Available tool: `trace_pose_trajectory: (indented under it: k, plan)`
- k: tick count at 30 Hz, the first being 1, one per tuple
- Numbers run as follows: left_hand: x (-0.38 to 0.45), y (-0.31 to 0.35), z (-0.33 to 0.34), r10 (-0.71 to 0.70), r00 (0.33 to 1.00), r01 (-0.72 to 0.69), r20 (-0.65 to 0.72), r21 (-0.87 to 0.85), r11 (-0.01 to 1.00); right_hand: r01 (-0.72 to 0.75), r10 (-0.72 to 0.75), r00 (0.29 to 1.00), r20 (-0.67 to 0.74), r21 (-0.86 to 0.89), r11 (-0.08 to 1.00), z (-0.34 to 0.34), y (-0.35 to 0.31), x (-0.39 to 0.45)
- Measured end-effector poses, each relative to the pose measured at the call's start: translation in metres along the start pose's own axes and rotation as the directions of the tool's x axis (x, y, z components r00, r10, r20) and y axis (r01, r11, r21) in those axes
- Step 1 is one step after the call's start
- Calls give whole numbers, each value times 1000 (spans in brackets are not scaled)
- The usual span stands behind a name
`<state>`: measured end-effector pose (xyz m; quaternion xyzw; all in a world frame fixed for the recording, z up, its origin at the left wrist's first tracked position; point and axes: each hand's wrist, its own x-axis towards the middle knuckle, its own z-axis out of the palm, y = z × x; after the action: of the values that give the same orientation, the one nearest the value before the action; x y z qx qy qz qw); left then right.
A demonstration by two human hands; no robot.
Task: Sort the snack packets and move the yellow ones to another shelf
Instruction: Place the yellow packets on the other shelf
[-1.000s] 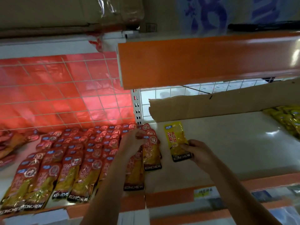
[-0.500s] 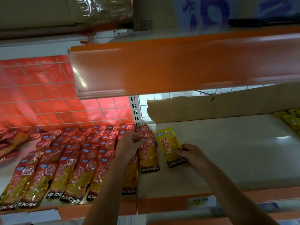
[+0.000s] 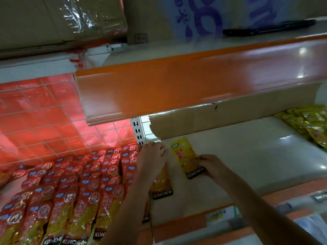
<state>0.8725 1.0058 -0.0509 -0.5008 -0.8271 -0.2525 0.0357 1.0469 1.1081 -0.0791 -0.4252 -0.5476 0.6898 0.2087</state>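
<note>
The right hand (image 3: 211, 167) pinches the lower right edge of 1 yellow packet (image 3: 186, 157), fingers curled over its face, and the packet lies flat on the pale shelf (image 3: 247, 156) with its black "KONCHEW" band toward the camera. The left hand (image 3: 152, 160) rests just beside it, on the rightmost column of the red packets (image 3: 70, 188); its fingers are bent down onto the top of that column, but whether they grip a packet cannot be told. A small strip of bare shelf separates the yellow packet from the red column.

The red packets lie in overlapping rows across the left section of the shelf, in front of a wire grid backed with red sheet (image 3: 44, 121). At the far right of the same shelf lies a pile of more yellow packets (image 3: 307, 122), well apart from the hands. A cardboard strip (image 3: 221, 121) stands along the back of the shelf, and an orange shelf edge (image 3: 177, 89) hangs above.
</note>
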Motion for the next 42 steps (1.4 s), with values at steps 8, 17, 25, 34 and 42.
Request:
trace_pose_trajectory:
  k: [8,17,25,34,42]
  plan:
    - [27,83,42,355,873,-420,335,143,896,14,11,938,-346,71,997,-74,-10,-31]
    - [24,180,75,537,754,-604,378,78,793,46,33,780,-624,109,993,-196,-11,-78]
    - [25,261,122,516,796,-544,317,-3,839,-11,27,815,-578,31,999,-306,-10,-79]
    - [25,347,169,432,849,-453,304,-3,892,-131,-57,802,-594,-268,954,-406,-23,-52]
    - [23,379,190,368,864,-405,344,39,913,-195,-151,819,-554,-516,834,-440,-21,-23]
